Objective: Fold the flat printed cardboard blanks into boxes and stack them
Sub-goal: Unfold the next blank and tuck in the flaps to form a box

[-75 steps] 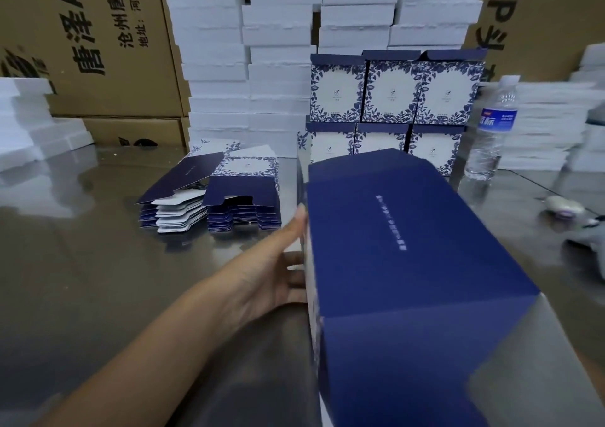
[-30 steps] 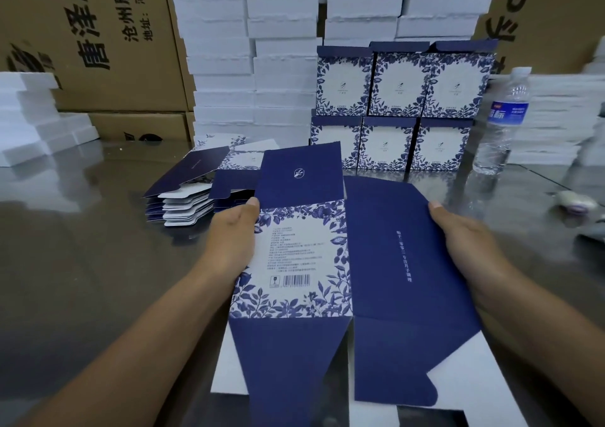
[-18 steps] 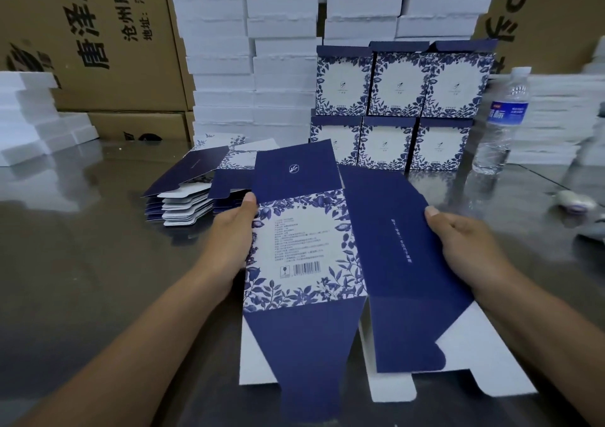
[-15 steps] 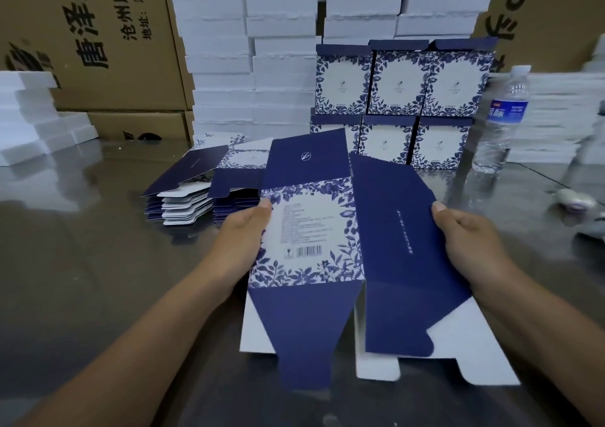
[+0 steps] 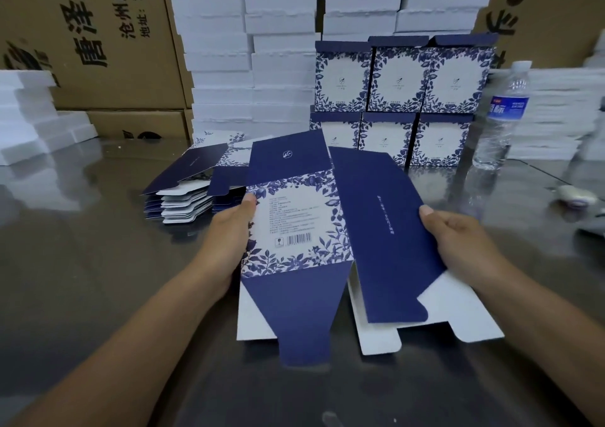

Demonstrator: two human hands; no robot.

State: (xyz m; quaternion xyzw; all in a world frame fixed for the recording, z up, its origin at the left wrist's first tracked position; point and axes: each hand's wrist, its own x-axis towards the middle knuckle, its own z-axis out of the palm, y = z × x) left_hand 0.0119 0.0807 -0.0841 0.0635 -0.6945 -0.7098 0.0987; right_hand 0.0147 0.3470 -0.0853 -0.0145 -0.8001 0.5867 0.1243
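- Navy-and-white blank [image 5: 294, 226] is held over the tabletop [image 5: 82, 279], partly opened. Its floral barcode panel faces up and its plain navy panel angles off to the right.
- At the floral panel's left edge the left hand [image 5: 226, 240] pinches the card, thumb on top.
- At the navy panel's right edge the right hand [image 5: 458, 240] pinches it, thumb on top, fingers curled beneath.
- Its bottom flaps point toward the person, white insides showing.
- Behind the left hand lies a pile of flat blanks [image 5: 183, 197].
- At the back, folded boxes [image 5: 399, 99] stand in two tiers of three, with a bottle [image 5: 501, 115] just to their right.
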